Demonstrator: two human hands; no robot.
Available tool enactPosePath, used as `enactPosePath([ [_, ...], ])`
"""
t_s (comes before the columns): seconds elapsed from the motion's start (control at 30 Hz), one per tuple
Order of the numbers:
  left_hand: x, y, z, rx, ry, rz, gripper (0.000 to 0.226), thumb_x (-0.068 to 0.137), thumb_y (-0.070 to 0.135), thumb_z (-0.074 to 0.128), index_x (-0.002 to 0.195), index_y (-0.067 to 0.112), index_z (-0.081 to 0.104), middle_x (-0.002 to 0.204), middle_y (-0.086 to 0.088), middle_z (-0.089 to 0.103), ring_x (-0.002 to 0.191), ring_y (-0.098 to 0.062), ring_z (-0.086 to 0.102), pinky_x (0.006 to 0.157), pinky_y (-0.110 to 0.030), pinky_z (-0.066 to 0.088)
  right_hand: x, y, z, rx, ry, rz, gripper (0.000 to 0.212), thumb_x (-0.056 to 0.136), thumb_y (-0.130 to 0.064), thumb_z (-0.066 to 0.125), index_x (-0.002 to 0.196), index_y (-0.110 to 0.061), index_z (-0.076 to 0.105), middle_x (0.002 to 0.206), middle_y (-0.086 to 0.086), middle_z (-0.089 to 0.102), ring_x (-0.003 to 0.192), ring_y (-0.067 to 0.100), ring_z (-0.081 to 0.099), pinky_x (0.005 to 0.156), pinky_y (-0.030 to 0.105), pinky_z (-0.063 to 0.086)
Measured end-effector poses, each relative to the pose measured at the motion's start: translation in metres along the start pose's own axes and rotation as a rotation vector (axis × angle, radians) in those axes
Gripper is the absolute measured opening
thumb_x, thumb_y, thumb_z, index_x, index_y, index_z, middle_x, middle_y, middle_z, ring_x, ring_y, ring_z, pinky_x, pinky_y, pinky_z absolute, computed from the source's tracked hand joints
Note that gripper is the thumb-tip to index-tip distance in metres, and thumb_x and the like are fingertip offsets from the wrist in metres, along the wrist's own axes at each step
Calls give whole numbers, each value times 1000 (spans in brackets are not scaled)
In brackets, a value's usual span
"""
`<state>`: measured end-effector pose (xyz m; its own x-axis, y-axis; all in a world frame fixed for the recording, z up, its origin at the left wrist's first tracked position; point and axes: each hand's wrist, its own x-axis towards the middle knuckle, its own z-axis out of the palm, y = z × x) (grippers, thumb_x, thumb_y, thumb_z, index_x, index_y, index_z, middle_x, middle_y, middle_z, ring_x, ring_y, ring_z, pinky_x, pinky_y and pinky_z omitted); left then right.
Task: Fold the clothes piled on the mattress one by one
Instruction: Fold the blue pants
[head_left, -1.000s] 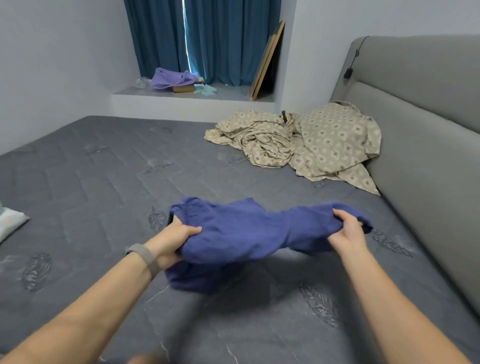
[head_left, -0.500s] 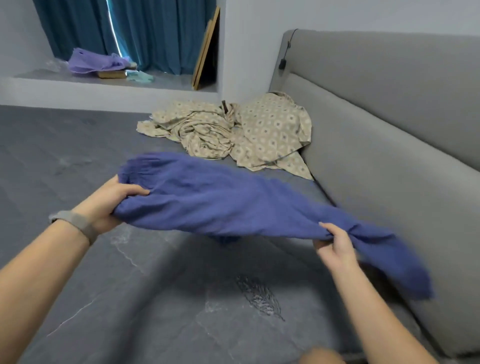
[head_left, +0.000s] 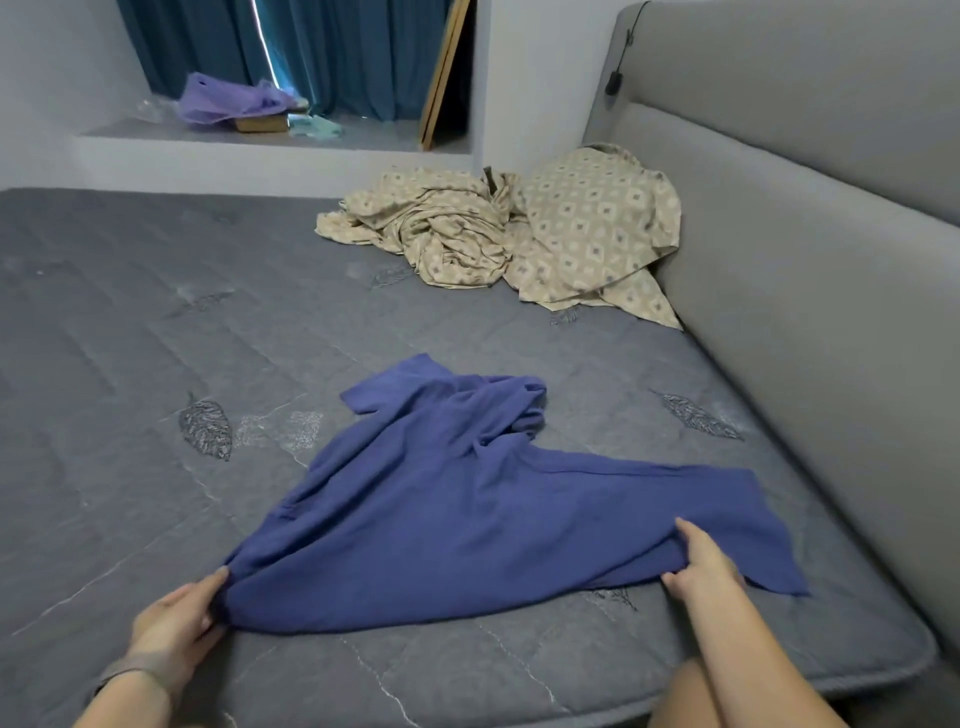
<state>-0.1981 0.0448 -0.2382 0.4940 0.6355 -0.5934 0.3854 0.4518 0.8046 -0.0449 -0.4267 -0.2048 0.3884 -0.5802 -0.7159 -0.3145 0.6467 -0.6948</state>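
Grey quilted mattress (head_left: 156, 312) carries a crumpled blue cotton garment (head_left: 467, 509), laid out but unfolded. Left hand (head_left: 179, 623) and right hand (head_left: 701, 566) each pinch its near edge; a beige patterned heap (head_left: 498, 234) waits.

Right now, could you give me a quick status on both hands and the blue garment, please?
Left hand and right hand each grip the near edge. Blue garment spread on mattress, far end bunched. Beige patterned bedding lies apart, not obstructing.

A grey padded headboard (head_left: 831, 260) was seen at three o'clock; teal curtains (head_left: 337, 52) and a leaning wooden board (head_left: 444, 73) at twelve.
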Motion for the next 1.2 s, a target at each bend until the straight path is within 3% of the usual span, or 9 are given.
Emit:
enactPosePath([
  [0.13,10,-1,10,233,27,-10,36,84,8,71,116,-3,59,107,-17,59,98,-29,55,75,-38,48,12,-4,-1,-15,44,-220,104,71,6,73,148,-36,17,152,-1,31,122,25,49,99,50,45],
  [0.2,6,2,9,322,80,46,34,75,9,70,104,-7,63,93,-21,62,88,-31,57,72,-39,48,14,-8,-10,-233,16,-364,94,78,10,64,151,-27,19,154,8,29,129,31,45,106,48,41],
  [0.4,5,14,34,709,290,231,51,71,36,68,111,5,68,114,-28,64,111,-43,57,100,-44,44,18,-19,-13,-817,197,-575,86,81,-14,70,150,-31,20,157,20,11,139,40,20,115,53,13],
  [0.63,45,23,101,547,214,450,34,96,20,53,120,-2,61,120,-28,61,115,-43,55,99,-44,39,8,28,71,-1171,-278,-1152,44,91,-22,62,132,-8,54,135,19,53,130,37,41,107,44,29],
  [0.73,65,29,124,397,107,342,23,95,10,52,103,2,72,107,-19,70,104,-33,62,91,-37,45,8,47,113,-1092,-485,-1053,35,98,-21,52,127,-3,57,129,18,58,121,33,52,100,34,37],
  [0.8,77,34,133,264,6,205,26,91,4,58,70,6,74,67,-9,70,63,-18,65,63,-25,51,15,55,142,-991,-551,-937,32,99,-24,48,125,-9,57,125,16,61,111,32,59,94,36,45],
  [0.9,81,48,146,308,-219,49,40,93,25,62,58,9,50,38,2,42,25,-7,31,29,-10,23,26,62,182,-725,-637,-657,36,102,-20,43,136,-7,45,122,8,53,91,23,61,61,22,57],
  [1.07,77,59,162,680,-523,29,50,77,72,59,76,22,60,50,5,31,40,-7,22,40,-17,11,30,66,223,-590,-808,-257,24,96,-30,58,114,-21,45,78,3,59,40,6,48,33,17,32],
  [1.2,74,55,169,573,-585,59,36,68,49,76,60,25,51,60,2,35,51,-12,30,48,-24,19,20,74,229,-581,-952,-142,16,90,1,54,85,-13,57,59,1,62,49,10,57,40,18,40],
])
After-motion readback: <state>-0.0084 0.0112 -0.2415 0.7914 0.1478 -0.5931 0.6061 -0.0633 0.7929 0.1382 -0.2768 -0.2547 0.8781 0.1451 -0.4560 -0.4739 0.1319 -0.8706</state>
